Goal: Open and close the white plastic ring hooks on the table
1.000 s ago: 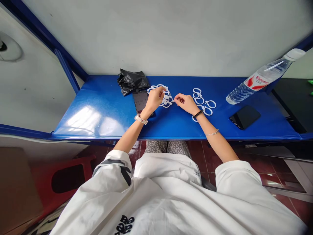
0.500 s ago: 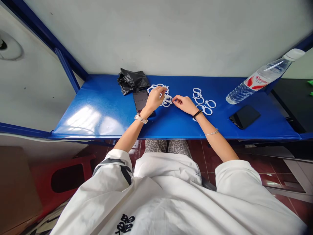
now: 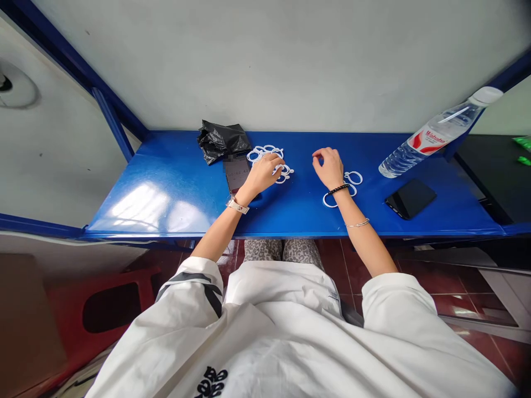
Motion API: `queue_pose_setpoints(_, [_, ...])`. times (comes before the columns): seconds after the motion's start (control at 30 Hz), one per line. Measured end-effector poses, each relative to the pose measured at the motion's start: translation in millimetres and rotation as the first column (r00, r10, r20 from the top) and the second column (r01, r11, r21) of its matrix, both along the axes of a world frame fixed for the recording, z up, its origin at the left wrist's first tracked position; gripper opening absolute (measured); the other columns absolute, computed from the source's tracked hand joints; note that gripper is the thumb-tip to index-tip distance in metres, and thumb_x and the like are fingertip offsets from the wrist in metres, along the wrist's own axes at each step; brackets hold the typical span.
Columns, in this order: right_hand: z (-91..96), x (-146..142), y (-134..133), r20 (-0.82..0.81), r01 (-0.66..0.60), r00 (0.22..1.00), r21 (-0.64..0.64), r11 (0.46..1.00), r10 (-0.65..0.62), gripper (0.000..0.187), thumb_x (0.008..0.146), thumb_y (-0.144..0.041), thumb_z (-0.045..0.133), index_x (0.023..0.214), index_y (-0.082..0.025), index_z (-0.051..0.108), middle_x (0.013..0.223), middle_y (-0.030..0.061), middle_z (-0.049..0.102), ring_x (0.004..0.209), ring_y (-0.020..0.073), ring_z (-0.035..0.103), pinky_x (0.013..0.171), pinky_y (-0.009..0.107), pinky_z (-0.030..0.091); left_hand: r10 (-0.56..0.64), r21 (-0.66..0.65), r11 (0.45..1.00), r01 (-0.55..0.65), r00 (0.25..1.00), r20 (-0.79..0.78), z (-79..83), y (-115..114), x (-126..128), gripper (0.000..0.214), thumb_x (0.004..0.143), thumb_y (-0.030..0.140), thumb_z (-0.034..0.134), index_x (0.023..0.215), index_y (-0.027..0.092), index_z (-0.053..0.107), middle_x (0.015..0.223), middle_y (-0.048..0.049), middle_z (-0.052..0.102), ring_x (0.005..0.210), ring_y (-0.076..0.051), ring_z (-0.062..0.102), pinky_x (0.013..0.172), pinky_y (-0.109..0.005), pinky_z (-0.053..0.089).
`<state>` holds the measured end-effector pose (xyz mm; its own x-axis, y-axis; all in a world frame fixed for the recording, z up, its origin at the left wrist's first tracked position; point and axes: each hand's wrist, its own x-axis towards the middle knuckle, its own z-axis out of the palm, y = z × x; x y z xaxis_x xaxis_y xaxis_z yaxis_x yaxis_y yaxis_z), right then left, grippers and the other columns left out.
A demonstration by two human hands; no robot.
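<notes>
My left hand (image 3: pixel 263 174) is over a cluster of white plastic rings (image 3: pixel 265 149). Its bent fingers are closed on a ring at the right side of the cluster, and the palm hides part of the pile. Further right, my right hand (image 3: pixel 329 166) is curled above the blue table, thumb and fingertips drawn together. Whatever it may hold does not show. Beside and under its wrist lie a few more white rings (image 3: pixel 354 178), partly covered by the hand.
A crumpled black plastic bag (image 3: pixel 224 141) lies at the back left, with a phone showing a timer (image 3: pixel 237 172) by my left wrist. On the right are a water bottle (image 3: pixel 429 138) and a dark phone (image 3: pixel 410 198). The blue table (image 3: pixel 194 193) meets a wall behind.
My right hand has moved right, away from the left cluster, and now covers some of the right-hand rings. My left hand stays at the left cluster, its fingers slightly lower.
</notes>
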<state>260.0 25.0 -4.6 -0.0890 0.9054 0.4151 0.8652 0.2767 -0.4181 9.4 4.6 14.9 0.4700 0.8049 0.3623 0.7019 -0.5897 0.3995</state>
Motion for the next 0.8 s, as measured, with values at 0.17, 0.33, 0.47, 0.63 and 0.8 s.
queue_pose_setpoints(0.17, [-12.4, 25, 11, 0.129, 0.251, 0.962, -0.076, 0.965, -0.240, 0.030, 0.098, -0.031, 0.053, 0.120, -0.013, 0.065, 0.130, 0.0266, 0.063, 0.126, 0.0455, 0.054, 0.100, 0.064, 0.049, -0.027, 0.002, 1.000, 0.027, 0.999, -0.044, 1.1, -1, 2, 0.026, 0.099, 0.017, 0.050, 0.103, 0.015, 0.075, 0.107, -0.0147, 0.074, 0.103, -0.029, 0.068, 0.083, -0.037, 0.053])
queue_pose_setpoints(0.33, [-13.9, 32, 13, 0.183, 0.208, 0.967, -0.174, 0.963, -0.176, 0.032, 0.095, -0.027, 0.056, 0.123, -0.015, 0.065, 0.131, 0.0258, 0.062, 0.124, 0.0458, 0.056, 0.099, 0.065, 0.049, -0.060, 0.034, 0.997, 0.063, 0.995, -0.082, -2.3, 1, 2, 0.028, 0.100, 0.019, 0.048, 0.100, 0.015, 0.075, 0.101, -0.0146, 0.072, 0.098, -0.027, 0.067, 0.077, -0.035, 0.051])
queue_pose_setpoints(0.47, [-6.7, 21, 8, 0.198, -0.002, 0.979, -0.235, 0.972, 0.050, 0.027, 0.092, -0.021, 0.055, 0.116, -0.018, 0.069, 0.129, 0.0224, 0.065, 0.119, 0.0416, 0.059, 0.099, 0.061, 0.049, -0.065, 0.044, 0.997, 0.068, 0.995, -0.074, -2.8, 1, 2, 0.026, 0.099, 0.018, 0.050, 0.098, 0.017, 0.075, 0.100, -0.0134, 0.072, 0.096, -0.026, 0.067, 0.076, -0.034, 0.050])
queue_pose_setpoints(0.63, [0.7, 9, 2, 0.173, -0.165, 0.961, -0.270, 0.949, 0.217, 0.017, 0.093, -0.019, 0.056, 0.102, -0.020, 0.070, 0.120, 0.0184, 0.069, 0.114, 0.0369, 0.062, 0.099, 0.054, 0.049, -0.066, 0.053, 0.996, 0.072, 0.991, -0.117, -1.5, 0, 2, 0.027, 0.100, 0.016, 0.048, 0.100, 0.015, 0.075, 0.101, -0.0141, 0.073, 0.097, -0.027, 0.066, 0.075, -0.034, 0.049])
queue_pose_setpoints(0.8, [4.9, 10, 1, 0.108, -0.225, 0.960, -0.243, 0.944, 0.257, 0.015, 0.092, -0.021, 0.056, 0.096, -0.020, 0.070, 0.108, 0.0158, 0.072, 0.102, 0.0333, 0.065, 0.088, 0.046, 0.049, -0.072, 0.059, 0.995, 0.081, 0.988, -0.139, -0.1, -1, 2, 0.028, 0.102, 0.017, 0.047, 0.102, 0.014, 0.075, 0.102, -0.0139, 0.073, 0.098, -0.027, 0.067, 0.075, -0.034, 0.049])
